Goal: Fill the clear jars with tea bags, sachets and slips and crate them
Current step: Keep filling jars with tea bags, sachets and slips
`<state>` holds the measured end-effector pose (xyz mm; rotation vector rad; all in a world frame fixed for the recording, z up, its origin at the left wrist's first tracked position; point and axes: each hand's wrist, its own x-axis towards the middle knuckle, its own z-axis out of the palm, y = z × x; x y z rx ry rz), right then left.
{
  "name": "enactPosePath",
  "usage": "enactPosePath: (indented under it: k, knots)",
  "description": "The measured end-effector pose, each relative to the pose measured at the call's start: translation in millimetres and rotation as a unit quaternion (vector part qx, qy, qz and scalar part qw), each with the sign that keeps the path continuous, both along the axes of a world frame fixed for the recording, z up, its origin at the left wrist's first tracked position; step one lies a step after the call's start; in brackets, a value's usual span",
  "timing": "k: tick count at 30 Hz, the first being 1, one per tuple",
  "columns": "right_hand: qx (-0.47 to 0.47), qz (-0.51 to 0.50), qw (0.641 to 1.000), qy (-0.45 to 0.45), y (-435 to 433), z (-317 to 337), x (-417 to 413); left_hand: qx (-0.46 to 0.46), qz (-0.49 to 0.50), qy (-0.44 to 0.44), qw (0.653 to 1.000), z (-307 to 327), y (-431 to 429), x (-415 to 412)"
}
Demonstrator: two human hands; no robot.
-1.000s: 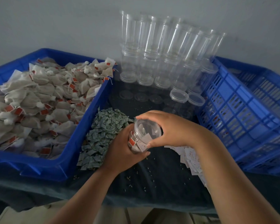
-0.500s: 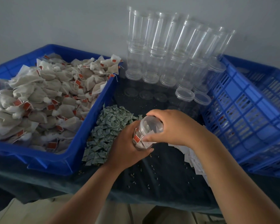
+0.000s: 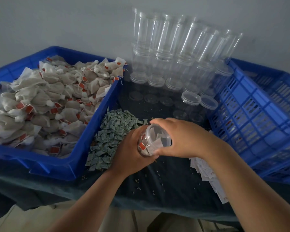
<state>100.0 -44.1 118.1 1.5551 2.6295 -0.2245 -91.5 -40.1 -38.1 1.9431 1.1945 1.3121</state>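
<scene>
**Both hands hold one filled jar**

At the left, a blue bin (image 3: 97, 126) holds tea bags (image 3: 45, 101) with red tags, the print too small to read. Beside it lie green sachets (image 3: 110, 136). Over the dark cloth (image 3: 166, 185), the left hand (image 3: 132, 154) grips the tilted jar (image 3: 155, 139) from below. The right hand (image 3: 182, 138) curls round the jar's top. White slips (image 3: 206, 171) and a blue crate (image 3: 251, 121) lie further right.

A packing workshop is showing: a blue bin (image 3: 94, 114) heaped with tea bags (image 3: 49, 101) is sitting left of the fingers (image 3: 159, 122), clear jars (image 3: 164, 47) are standing stacked beyond them, a crate (image 3: 251, 118) right.
</scene>
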Motion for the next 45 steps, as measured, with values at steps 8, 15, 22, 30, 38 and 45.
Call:
enactPosePath:
  k: [8, 15, 22, 30, 38, 45]
  knots:
    - [0.07, 0.023, 0.994, -0.085, 2, -3, 4, -0.027, -0.029, -0.04, 0.998, -3, 0, 2]
    - [0.173, 0.167, 0.97, -0.036, 2, -29, 0, -0.01, -0.057, -0.008, 0.998, 3, -3, 2]
    - [0.035, -0.147, 0.988, -0.02, -3, -12, -21, 0.022, -0.01, 0.046, 0.999, 2, -4, 2]
    - [0.076, 0.049, 0.993, -0.079, -2, -6, 3, 0.003, -0.039, 0.028, 0.999, 5, -5, 2]
    - [0.059, 0.104, 0.992, -0.033, 0, -13, 16, -0.018, -0.081, 0.007, 0.997, 3, -3, 3]
    - [0.15, 0.114, 0.981, -0.039, -2, -36, -2, -0.038, -0.086, 0.011, 0.996, -1, -1, 4]
